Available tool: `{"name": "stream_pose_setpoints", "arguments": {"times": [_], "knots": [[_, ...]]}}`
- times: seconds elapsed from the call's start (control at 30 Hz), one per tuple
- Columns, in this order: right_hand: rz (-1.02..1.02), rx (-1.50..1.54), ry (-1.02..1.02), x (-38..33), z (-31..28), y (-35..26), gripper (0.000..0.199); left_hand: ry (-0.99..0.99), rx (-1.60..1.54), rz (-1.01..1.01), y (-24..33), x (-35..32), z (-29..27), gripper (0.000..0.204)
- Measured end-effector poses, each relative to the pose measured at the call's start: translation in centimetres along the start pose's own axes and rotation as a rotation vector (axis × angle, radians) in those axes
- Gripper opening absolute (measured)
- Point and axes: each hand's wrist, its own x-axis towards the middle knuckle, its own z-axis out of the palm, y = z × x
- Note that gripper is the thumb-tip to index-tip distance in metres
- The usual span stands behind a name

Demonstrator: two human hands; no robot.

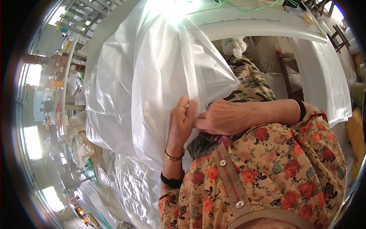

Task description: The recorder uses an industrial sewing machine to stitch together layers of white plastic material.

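Observation:
A large translucent white plastic sheet [152,72] spreads over the white table and hangs down toward my lap, with a long folded strip running down its middle. My left hand [182,121] pinches the near end of that folded edge between thumb and fingers. Close beside it, my right hand [221,116] is closed, its fingers curled against the same edge. Its fingertips are partly hidden, but the sheet seems to run into them. A bright glare washes out the far end of the sheet.
The white table [244,28] has a ruler scale along it and green thread [251,9] at its far side. Another plastic sheet [324,76] hangs over its right part. Crumpled plastic [129,183] lies at lower left. A white bundle [234,46] sits below the table edge.

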Motion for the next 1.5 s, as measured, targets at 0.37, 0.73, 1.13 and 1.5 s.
{"name": "stream_pose_setpoints", "arguments": {"times": [0.37,0.73,1.13,1.5], "knots": [[0.53,-0.09,0.997,-3.8,1.4,7.8,0.017,0.275,-0.077,0.177,-0.2,-0.7,-1.0,0.018],[0.667,0.314,0.611,-7.0,2.7,8.5,0.019,0.18,-0.288,0.202,2.2,0.1,-1.9,0.008],[0.026,0.001,0.516,-2.0,-0.8,2.0,0.013,0.074,0.194,0.413,3.3,1.5,1.1,0.004],[-0.079,-0.306,0.369,-1.0,-0.4,0.7,0.018,0.056,-0.178,0.129,1.8,1.2,1.0,0.018]]}}
